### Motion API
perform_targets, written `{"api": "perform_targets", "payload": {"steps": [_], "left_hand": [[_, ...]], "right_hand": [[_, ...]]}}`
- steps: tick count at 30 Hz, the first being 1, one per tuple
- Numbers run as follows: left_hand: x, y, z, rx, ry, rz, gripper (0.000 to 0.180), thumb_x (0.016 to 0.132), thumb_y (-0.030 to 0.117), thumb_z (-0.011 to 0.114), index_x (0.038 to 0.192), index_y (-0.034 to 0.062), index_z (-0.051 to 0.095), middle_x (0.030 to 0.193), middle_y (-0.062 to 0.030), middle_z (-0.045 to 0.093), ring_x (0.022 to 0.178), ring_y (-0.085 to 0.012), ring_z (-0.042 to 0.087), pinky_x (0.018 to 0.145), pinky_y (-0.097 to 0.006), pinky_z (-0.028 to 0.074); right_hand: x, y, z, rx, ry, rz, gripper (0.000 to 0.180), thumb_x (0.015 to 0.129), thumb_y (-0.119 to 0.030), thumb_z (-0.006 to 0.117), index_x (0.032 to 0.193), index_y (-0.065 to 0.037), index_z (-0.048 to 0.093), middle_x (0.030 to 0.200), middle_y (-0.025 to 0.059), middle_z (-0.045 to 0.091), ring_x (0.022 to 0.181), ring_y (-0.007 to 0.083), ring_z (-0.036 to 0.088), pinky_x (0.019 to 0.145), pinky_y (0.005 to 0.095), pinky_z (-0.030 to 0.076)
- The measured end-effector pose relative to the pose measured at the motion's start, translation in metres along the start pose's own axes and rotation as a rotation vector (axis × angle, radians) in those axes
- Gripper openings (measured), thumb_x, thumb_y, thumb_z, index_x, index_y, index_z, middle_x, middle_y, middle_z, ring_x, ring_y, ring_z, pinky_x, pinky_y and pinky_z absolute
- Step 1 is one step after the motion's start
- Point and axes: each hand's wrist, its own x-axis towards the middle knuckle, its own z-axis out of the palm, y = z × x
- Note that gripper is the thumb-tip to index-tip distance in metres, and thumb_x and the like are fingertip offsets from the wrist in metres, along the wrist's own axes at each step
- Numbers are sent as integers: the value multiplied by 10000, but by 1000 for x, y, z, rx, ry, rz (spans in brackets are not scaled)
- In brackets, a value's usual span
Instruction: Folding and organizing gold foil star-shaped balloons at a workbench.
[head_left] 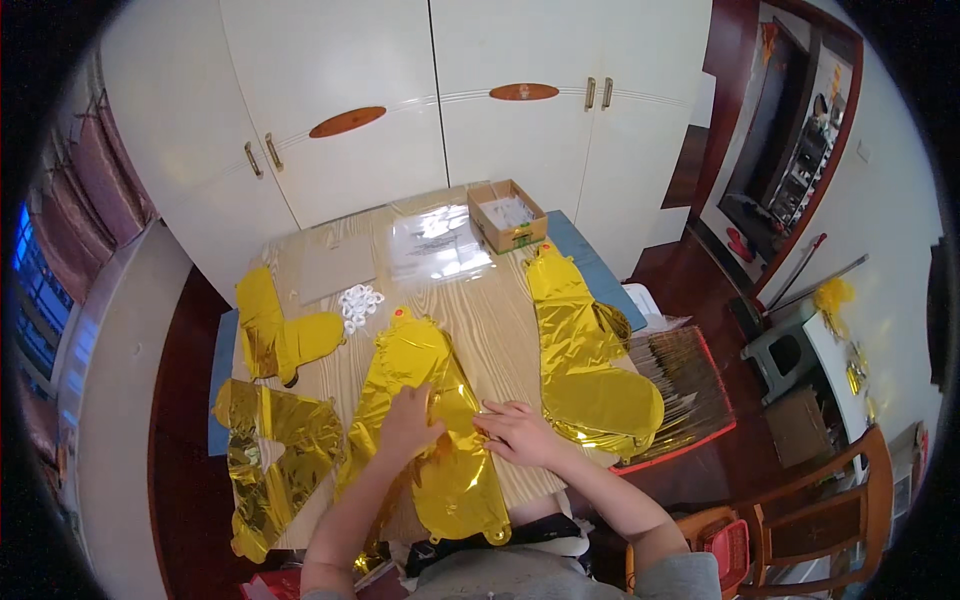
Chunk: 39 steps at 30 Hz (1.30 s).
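Head view, looking down on a wooden surface (505, 330) set before white cupboards. The central gold foil balloon (430, 420), flat and uninflated, lies with its long axis running from the person outward, its far end with a small red tip pointing toward the cupboards and its near end hanging at the surface's edge by the torso. The left hand (408, 425) rests palm-down on the balloon's middle, fingers loosely curled against the foil; the right hand (520, 432) lies at its right margin, fingers spread flat and pointing left across the foil. Neither hand visibly encloses anything, and whether any foil is pinched beneath them cannot be told. The left hand sits more squarely over the balloon; the right only overlaps its edge. Other gold balloons lie left (275, 335), lower left (270, 455) and right (590, 360); a cardboard box (507, 215), clear plastic sheet (440, 245) and white rings (358, 302) lie farther off.
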Motion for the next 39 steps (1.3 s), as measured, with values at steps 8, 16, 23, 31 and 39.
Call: {"api": "perform_targets", "payload": {"steps": [8, 16, 23, 31, 39], "left_hand": [[6, 23, 27, 142, -80, 403, 346, 866, 226, 589, 1159, 46, 623, 1244, -118, 603, 1194, -292, 531, 982, -425, 396], [13, 30, 25, 256, -49, 421, 335, 863, 228, 593, 1167, 92, 622, 1212, -43, 616, 1129, -249, 537, 927, -417, 385], [23, 26, 31, 328, -59, 392, 340, 792, 247, 630, 1106, 115, 637, 1125, -37, 629, 1052, -223, 552, 897, -399, 399], [26, 6, 27, 229, -89, 386, 492, 860, 337, 608, 1274, 73, 569, 1364, -90, 534, 1311, -293, 436, 1061, -520, 311], [18, -8, 37, 202, 16, 389, 539, 849, 399, 622, 1234, 21, 604, 1284, -135, 599, 1291, -284, 474, 1068, -500, 334]], "right_hand": [[0, 2, 4, -3, 19, 9, 449, 868, -289, 638, 1264, -83, 590, 1283, 81, 614, 1315, 242, 462, 1046, 426, 351], [-1, 2, 1, 3, -4, 7, 410, 861, -309, 647, 1205, -86, 638, 1248, 68, 638, 1313, 231, 464, 1048, 424, 343], [-2, 5, 7, 1, 23, -7, 385, 879, -311, 629, 1195, -93, 645, 1248, 56, 641, 1309, 230, 471, 1042, 422, 343], [0, 1, 4, -9, 30, -8, 366, 906, -306, 600, 1209, -103, 636, 1269, 58, 629, 1287, 237, 495, 1034, 427, 354], [1, -2, 3, -45, 38, -16, 378, 903, -309, 603, 1219, -104, 629, 1275, 52, 625, 1259, 233, 517, 1040, 433, 360]]}}
